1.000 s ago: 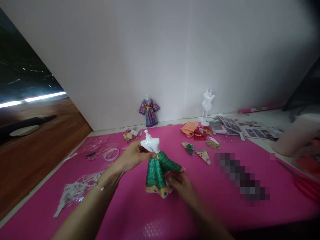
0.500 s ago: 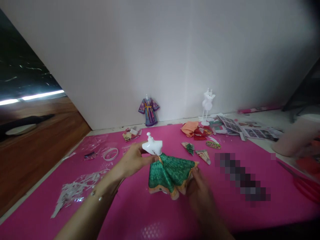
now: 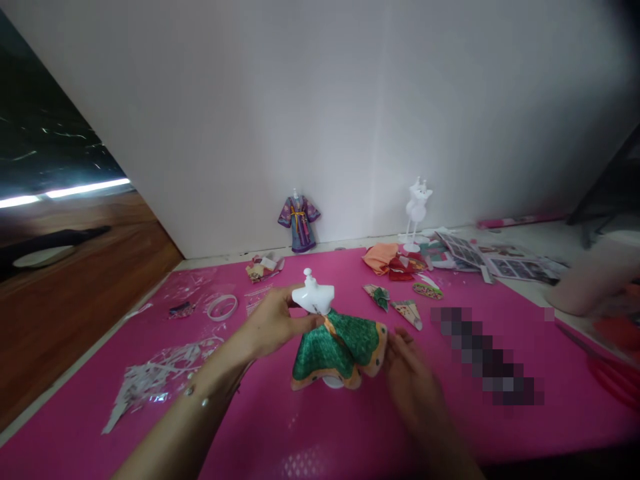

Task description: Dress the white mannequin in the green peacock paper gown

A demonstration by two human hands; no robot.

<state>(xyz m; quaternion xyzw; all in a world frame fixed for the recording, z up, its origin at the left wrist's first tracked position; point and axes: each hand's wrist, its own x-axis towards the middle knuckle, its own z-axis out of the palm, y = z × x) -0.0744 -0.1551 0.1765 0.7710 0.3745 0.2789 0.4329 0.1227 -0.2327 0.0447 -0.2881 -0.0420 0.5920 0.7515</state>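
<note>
A small white doll mannequin leans in front of me, dressed in a green skirt with an orange scalloped hem and an orange tie at the waist. My left hand grips the mannequin at the waist, its thumb across the front over the skirt's top and its fingers behind. Beside the skirt's right edge is my right hand, slightly blurred, with fingers stretched out and close to the hem. Whether the fingertips touch the cloth is unclear. Part of the round white base shows under the hem.
Against the wall stand a mannequin in a purple robe and a bare white mannequin. Fabric pieces, a tape roll, white scraps and red-handled scissors lie around. A blurred-out dark object is at right.
My right hand has come off the skirt's right corner, and the flared side has dropped and swung inward. The mannequin has shifted slightly right and down in my left hand.
</note>
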